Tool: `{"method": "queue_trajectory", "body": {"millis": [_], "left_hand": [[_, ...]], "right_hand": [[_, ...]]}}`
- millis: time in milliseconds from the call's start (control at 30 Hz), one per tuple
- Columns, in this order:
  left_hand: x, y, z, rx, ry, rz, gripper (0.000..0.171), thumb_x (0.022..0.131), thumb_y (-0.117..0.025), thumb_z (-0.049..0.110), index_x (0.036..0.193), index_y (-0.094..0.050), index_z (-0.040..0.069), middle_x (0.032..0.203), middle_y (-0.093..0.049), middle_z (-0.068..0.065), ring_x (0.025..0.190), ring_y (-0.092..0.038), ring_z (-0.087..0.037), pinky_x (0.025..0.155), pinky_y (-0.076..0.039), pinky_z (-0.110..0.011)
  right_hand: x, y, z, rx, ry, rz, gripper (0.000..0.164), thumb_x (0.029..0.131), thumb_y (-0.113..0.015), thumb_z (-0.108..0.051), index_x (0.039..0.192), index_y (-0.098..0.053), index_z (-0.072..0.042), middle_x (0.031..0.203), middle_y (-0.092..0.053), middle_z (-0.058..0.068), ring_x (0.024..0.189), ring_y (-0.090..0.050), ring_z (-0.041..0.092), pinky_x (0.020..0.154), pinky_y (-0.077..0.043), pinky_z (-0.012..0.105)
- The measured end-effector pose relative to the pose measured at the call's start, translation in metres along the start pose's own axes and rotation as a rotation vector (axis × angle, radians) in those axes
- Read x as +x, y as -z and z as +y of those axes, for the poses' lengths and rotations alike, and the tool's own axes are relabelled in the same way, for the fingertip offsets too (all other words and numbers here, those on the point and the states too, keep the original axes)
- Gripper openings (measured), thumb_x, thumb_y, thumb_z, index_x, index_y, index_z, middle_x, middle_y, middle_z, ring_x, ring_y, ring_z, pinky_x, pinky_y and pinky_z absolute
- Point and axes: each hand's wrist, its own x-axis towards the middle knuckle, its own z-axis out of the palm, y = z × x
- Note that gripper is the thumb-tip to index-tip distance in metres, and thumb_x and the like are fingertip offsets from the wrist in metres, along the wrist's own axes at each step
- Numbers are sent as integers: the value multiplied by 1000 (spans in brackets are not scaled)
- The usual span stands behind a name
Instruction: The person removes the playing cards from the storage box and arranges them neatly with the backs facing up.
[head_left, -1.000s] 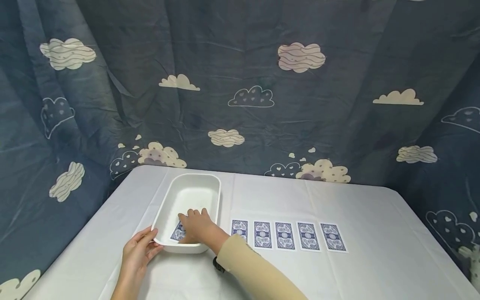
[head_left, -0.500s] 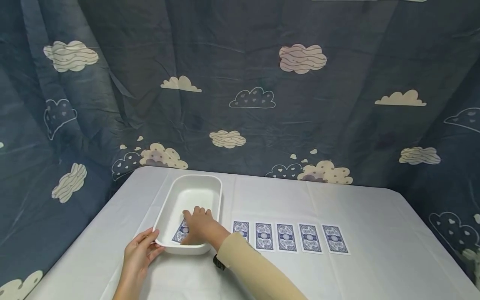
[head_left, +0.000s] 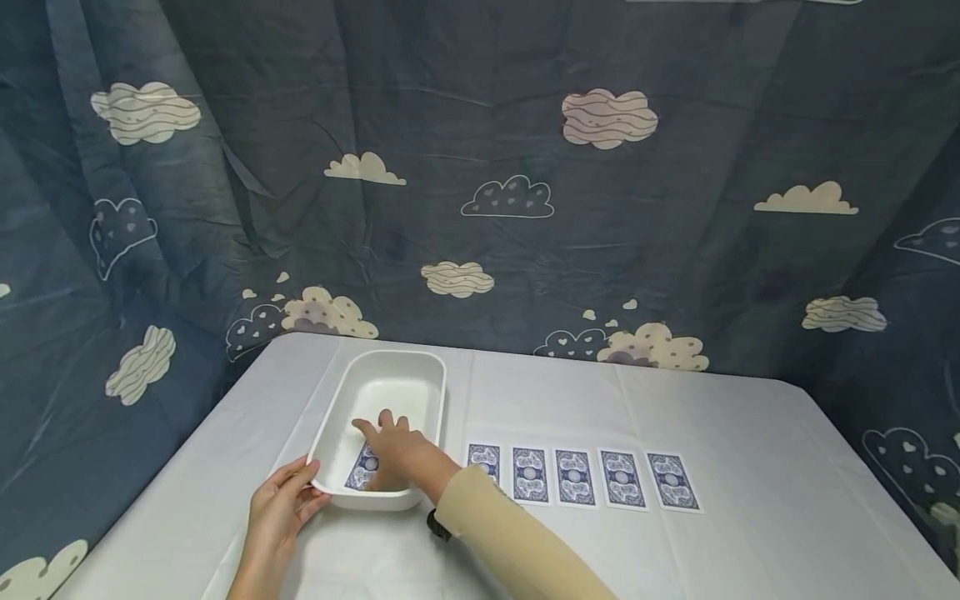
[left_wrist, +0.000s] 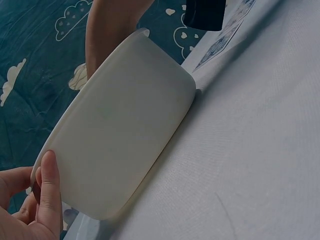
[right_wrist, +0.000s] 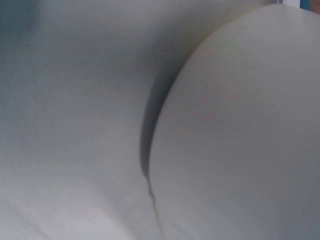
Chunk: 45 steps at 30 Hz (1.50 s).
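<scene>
My left hand (head_left: 277, 508) grips the near left corner of a white tray (head_left: 442, 392), pinching its rim between thumb and fingers; the left wrist view shows the same hold on the tray wall (left_wrist: 120, 120). Inside the tray's near end, my right hand (head_left: 397, 454) reaches over its right side with fingers spread. Under and beside that hand lies a blue-backed playing card (head_left: 362, 469), partly covered by it. Whether the fingertips touch the card cannot be made out. In the right wrist view only the tray's outer wall (right_wrist: 240, 130) and the cloth show.
Right of the tray, several blue-backed playing cards (head_left: 575, 477) lie in a row on the white tablecloth (head_left: 750, 442); the leftmost card (head_left: 483, 460) is partly covered by the right sleeve (head_left: 510, 533). A dark cloud-print curtain (head_left: 480, 233) hangs behind the table.
My right hand's fingers have spread and lifted off the card, which stays in the tray. The left hand keeps its hold on the rim. The view has shifted slightly.
</scene>
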Motion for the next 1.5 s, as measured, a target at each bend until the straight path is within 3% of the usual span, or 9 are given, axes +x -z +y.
{"method": "queue_trajectory", "body": {"millis": [133,300,567,800,1000,1367,1500], "left_hand": [[0,-1,0,10,8,-3,42,89,-57,17,126,-43,2,75,-52,7,63,-51,-1,64,-56,-15],[-1,-1,-2,6,9,-9,40,89,-57,17,124,-44,3,76,-52,7,64,-51,-2,65,-56,-15],[-2,0,-4,-3,2,1,37,88,-59,18,121,-46,5,74,-52,7,63,-51,-2,65,-56,-16],[-1,-1,-3,10,1,22,42,88,-58,17,125,-44,3,74,-52,8,64,-51,-1,66,-56,-16],[-2,0,0,1,-9,1,35,88,-58,18,119,-47,5,74,-53,9,64,-52,-1,67,-56,-16],[-1,-2,0,4,-12,0,39,87,-59,18,121,-47,4,75,-54,9,64,-53,-1,66,-57,-16],[-1,-2,0,36,-11,11,51,89,-56,17,132,-37,-2,77,-53,8,65,-52,-1,67,-56,-15]], "right_hand": [[-4,2,-6,-128,43,12,81,69,-69,-57,135,-23,-53,123,-41,1,96,-44,14,70,-50,23],[-8,4,-12,-219,69,40,67,71,-69,-55,130,-35,-53,124,-38,0,95,-44,13,65,-50,19],[-12,2,-9,-131,98,17,58,75,-71,-43,126,-43,-39,126,-37,0,97,-44,13,71,-51,20],[-14,7,1,-123,124,-6,66,74,-70,-47,131,-38,-37,129,-38,0,107,-43,13,78,-52,23],[-23,26,15,-120,165,-4,75,74,-70,-46,138,-34,-31,138,-35,-2,124,-38,15,87,-51,26],[-61,67,59,11,239,78,78,75,-70,-43,139,-32,-24,144,-32,-1,132,-32,17,97,-48,39],[-79,73,82,46,223,111,79,74,-71,-40,140,-32,-23,145,-31,1,133,-31,19,96,-47,44]]}}
